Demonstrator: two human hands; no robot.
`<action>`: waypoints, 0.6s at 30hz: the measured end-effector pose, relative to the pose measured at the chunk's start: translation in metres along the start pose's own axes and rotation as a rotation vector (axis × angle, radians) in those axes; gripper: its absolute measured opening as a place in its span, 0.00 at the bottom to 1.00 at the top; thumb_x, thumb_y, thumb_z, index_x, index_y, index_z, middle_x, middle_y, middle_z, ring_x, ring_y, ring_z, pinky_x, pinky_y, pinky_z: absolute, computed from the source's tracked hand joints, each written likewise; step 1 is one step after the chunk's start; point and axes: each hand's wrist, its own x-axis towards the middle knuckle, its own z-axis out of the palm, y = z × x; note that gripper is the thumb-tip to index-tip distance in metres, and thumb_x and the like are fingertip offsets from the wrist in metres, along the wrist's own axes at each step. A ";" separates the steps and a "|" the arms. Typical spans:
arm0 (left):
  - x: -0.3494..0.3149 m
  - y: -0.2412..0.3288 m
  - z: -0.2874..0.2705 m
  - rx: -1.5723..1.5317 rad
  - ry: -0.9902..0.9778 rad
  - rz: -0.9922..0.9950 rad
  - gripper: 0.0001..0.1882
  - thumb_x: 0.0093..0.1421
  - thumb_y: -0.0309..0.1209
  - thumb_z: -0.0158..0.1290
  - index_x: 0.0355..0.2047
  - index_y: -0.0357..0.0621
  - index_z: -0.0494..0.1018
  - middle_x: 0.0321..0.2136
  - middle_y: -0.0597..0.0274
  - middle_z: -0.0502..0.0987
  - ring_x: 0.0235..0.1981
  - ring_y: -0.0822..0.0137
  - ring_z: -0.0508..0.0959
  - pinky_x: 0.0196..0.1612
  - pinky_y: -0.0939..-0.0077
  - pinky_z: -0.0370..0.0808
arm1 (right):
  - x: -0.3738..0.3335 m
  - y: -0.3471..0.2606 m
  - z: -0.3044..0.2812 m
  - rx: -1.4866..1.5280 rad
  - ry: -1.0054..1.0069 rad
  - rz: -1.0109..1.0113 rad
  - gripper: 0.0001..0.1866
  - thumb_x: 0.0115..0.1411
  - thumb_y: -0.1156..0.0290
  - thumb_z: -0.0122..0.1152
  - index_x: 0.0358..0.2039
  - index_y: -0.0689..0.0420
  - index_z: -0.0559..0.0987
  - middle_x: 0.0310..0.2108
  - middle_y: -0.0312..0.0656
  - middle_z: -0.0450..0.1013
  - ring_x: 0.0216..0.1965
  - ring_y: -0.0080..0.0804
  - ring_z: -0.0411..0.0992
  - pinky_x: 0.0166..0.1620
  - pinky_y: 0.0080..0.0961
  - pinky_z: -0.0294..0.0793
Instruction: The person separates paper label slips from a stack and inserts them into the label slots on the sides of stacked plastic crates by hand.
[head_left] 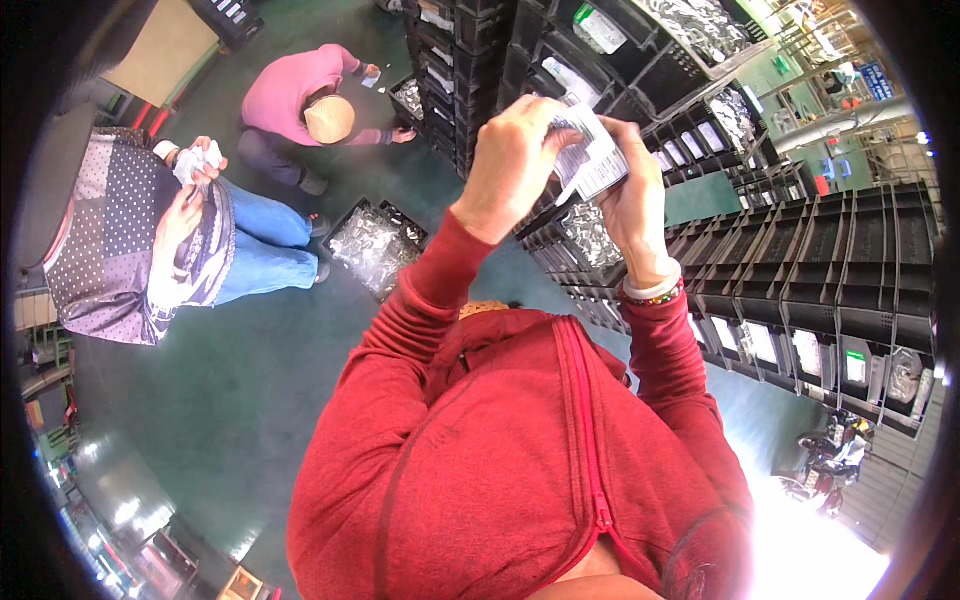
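Note:
Both my hands are raised in front of a tall stack of black crates. Between them is a small bundle of white printed paper slips [604, 168]. My left hand [512, 160] pinches its left side with thumb and fingers, and one slip is bent back there. The right side is gripped by my right hand [640, 205], its fingers curled behind the paper. Just beyond the paper, a black crate [625, 75] carries white labels on its front. Below my hands, an open crate shows shiny metal parts [590, 235].
More stacked black crates [800, 270] run along the right. Another crate of bagged metal parts [370, 245] sits on the green floor [230, 400]. At left, a person in polka dots [130, 220] handles white paper; a person in pink [295, 95] crouches beside a crate stack.

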 end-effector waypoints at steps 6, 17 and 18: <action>-0.052 -0.019 0.020 0.061 -0.110 -0.038 0.12 0.50 0.20 0.50 0.37 0.35 0.68 0.28 0.50 0.70 0.28 0.50 0.74 0.30 0.63 0.71 | -0.015 0.027 -0.010 -0.155 0.077 0.184 0.15 0.51 0.72 0.58 0.39 0.64 0.70 0.32 0.42 0.72 0.29 0.25 0.72 0.31 0.19 0.72; -0.054 -0.063 0.044 0.153 -0.011 -0.066 0.16 0.49 0.21 0.53 0.40 0.46 0.72 0.27 0.61 0.72 0.32 0.59 0.69 0.36 0.69 0.69 | 0.006 0.041 -0.046 -0.269 -0.032 0.424 0.18 0.55 0.76 0.51 0.47 0.64 0.67 0.36 0.43 0.72 0.32 0.26 0.72 0.33 0.19 0.71; -0.053 -0.063 0.049 0.134 0.086 -0.045 0.12 0.47 0.22 0.54 0.34 0.46 0.74 0.28 0.61 0.69 0.33 0.59 0.67 0.37 0.69 0.68 | 0.006 0.042 -0.046 -0.391 -0.005 0.353 0.17 0.54 0.76 0.52 0.46 0.65 0.68 0.37 0.42 0.72 0.33 0.25 0.72 0.34 0.19 0.70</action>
